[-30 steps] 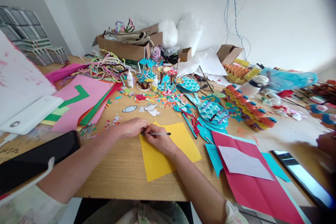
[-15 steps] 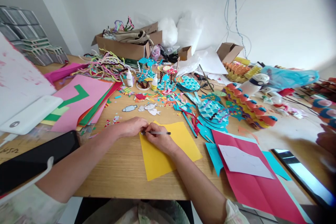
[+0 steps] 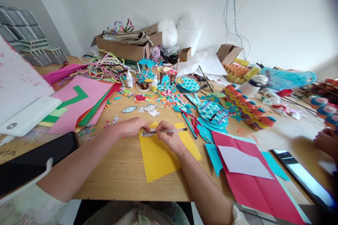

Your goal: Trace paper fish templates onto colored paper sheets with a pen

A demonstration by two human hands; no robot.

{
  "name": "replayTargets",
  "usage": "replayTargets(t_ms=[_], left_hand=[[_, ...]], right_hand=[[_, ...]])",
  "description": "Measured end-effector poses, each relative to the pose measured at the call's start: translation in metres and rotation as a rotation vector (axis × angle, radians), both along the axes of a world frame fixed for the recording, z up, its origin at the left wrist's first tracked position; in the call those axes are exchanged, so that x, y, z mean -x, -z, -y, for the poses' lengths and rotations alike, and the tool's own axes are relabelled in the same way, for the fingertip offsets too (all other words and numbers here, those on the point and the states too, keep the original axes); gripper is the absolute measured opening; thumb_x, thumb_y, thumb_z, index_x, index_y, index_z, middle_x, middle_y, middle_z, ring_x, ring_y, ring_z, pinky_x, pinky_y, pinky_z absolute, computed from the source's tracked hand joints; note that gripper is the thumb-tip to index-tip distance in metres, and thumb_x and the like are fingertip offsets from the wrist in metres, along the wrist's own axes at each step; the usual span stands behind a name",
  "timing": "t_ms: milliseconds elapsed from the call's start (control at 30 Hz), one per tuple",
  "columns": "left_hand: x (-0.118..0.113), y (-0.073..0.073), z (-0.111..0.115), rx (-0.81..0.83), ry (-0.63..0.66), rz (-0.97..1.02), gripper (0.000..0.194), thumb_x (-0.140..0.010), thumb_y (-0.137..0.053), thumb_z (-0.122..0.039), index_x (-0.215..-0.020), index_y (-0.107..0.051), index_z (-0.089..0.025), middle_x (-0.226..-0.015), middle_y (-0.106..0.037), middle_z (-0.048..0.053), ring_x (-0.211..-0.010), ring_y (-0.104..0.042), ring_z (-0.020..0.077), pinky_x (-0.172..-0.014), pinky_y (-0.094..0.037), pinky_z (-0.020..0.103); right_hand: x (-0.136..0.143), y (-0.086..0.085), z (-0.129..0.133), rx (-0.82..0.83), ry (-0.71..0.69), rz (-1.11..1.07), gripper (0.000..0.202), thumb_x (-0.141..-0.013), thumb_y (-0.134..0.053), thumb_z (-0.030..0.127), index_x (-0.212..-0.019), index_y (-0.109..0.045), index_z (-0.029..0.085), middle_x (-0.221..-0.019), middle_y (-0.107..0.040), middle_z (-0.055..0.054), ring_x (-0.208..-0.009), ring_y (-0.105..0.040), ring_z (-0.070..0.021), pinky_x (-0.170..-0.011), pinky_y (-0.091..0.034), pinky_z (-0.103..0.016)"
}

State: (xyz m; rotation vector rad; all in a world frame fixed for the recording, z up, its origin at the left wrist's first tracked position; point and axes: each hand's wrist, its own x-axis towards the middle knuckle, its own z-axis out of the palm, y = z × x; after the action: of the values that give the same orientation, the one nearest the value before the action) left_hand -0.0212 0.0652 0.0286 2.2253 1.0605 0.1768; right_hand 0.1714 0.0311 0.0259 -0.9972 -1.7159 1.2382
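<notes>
A yellow sheet of paper (image 3: 158, 161) lies on the wooden table in front of me. At its upper left corner sits a small white fish cutout (image 3: 145, 134). My left hand (image 3: 136, 127) rests beside that corner, its fingertips over the cutout's upper edge; whether they pinch anything is too small to tell. Closed around a slim pen (image 3: 174, 130), my right hand (image 3: 169, 137) has the pen's tip end near the cutout's right side. More white fish cutouts (image 3: 152, 110) lie beyond the hands.
Pink paper (image 3: 71, 112) and a black phone (image 3: 39, 158) are at the left. Paper scraps and two glue bottles (image 3: 129, 79) stand beyond. Red paper (image 3: 253, 190) and another phone (image 3: 303, 172) lie at the right. Another person's hand (image 3: 326, 142) shows at the right edge.
My right hand has moved right with the pen, uncovering the fish cutout. The other person's hand has shifted slightly at the right edge.
</notes>
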Motion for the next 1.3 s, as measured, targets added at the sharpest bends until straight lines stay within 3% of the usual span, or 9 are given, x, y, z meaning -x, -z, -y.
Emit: replayTargets(t_ms=[133,367,600,800,1000,1133,1200,1300], left_hand=[[0.000,0.000,0.000,0.001,0.003,-0.011,0.037,-0.067,-0.040,-0.007,-0.083,-0.069,-0.022,-0.084,-0.067,-0.002,-0.081,-0.057,0.0157,-0.076,-0.039,0.024],[-0.002,-0.002,0.003,-0.006,0.004,-0.006,0.030,-0.071,-0.041,-0.012,-0.081,-0.068,-0.020,-0.084,-0.067,0.000,-0.082,-0.057,0.0166,-0.075,-0.039,0.025],[-0.003,-0.006,0.004,-0.006,0.001,0.007,0.025,-0.072,-0.042,-0.014,-0.075,-0.066,-0.019,-0.078,-0.065,-0.001,-0.075,-0.056,0.0153,-0.069,-0.039,0.023],[-0.002,-0.002,0.006,-0.056,-0.027,-0.009,0.023,-0.076,-0.043,-0.017,-0.076,-0.066,-0.020,-0.079,-0.065,-0.002,-0.076,-0.056,0.0161,-0.072,-0.040,0.024],[-0.002,-0.002,0.012,-0.129,-0.007,-0.071,0.031,-0.073,-0.042,-0.006,-0.087,-0.065,-0.020,-0.089,-0.064,0.001,-0.087,-0.056,0.0157,-0.079,-0.040,0.024],[-0.014,-0.004,0.032,-0.199,-0.045,-0.127,0.025,-0.077,-0.041,-0.008,-0.084,-0.063,-0.017,-0.085,-0.062,0.005,-0.087,-0.055,0.0188,-0.081,-0.041,0.030],[-0.028,-0.002,0.052,-0.262,-0.120,-0.151,0.026,-0.082,-0.037,-0.010,-0.090,-0.061,-0.015,-0.092,-0.061,0.009,-0.093,-0.053,0.0218,-0.085,-0.040,0.036],[-0.048,0.004,0.085,-0.422,-0.224,-0.163,0.029,-0.083,-0.035,-0.007,-0.096,-0.059,-0.015,-0.099,-0.060,0.010,-0.097,-0.052,0.0220,-0.088,-0.041,0.036]], right_hand=[[-0.005,-0.001,-0.001,0.023,-0.016,-0.003,0.002,-0.063,-0.048,0.018,-0.061,-0.050,0.018,-0.052,-0.046,0.005,-0.050,-0.040,-0.0091,-0.048,-0.031,-0.020],[0.009,0.006,0.001,0.032,-0.092,0.067,0.002,-0.066,-0.049,0.016,-0.065,-0.050,0.018,-0.057,-0.049,0.005,-0.051,-0.039,-0.0079,-0.049,-0.032,-0.019],[0.001,-0.003,0.002,-0.126,-0.136,0.143,0.006,-0.072,-0.049,0.017,-0.072,-0.054,0.018,-0.063,-0.057,0.003,-0.055,-0.049,-0.0091,-0.054,-0.038,-0.020],[-0.017,-0.010,0.000,-0.271,0.182,0.151,0.015,-0.083,-0.042,0.022,-0.083,-0.056,0.019,-0.062,-0.060,0.001,-0.058,-0.057,-0.0124,-0.060,-0.044,-0.023],[-0.004,0.005,0.000,-0.384,-0.014,0.506,0.018,-0.088,-0.040,0.024,-0.091,-0.057,0.020,-0.076,-0.066,-0.004,-0.066,-0.061,-0.0132,-0.061,-0.041,-0.021],[0.000,0.006,0.002,-0.432,-0.033,0.634,0.017,-0.089,-0.039,0.023,-0.092,-0.056,0.020,-0.076,-0.066,-0.004,-0.066,-0.061,-0.0141,-0.060,-0.039,-0.021],[0.001,0.004,0.003,-0.431,-0.039,0.646,0.017,-0.088,-0.039,0.021,-0.092,-0.056,0.019,-0.077,-0.066,-0.005,-0.068,-0.062,-0.0150,-0.061,-0.039,-0.022],[0.001,0.000,0.003,-0.387,-0.032,0.651,0.017,-0.088,-0.039,0.020,-0.092,-0.055,0.019,-0.077,-0.066,-0.006,-0.068,-0.062,-0.0154,-0.062,-0.040,-0.022]])
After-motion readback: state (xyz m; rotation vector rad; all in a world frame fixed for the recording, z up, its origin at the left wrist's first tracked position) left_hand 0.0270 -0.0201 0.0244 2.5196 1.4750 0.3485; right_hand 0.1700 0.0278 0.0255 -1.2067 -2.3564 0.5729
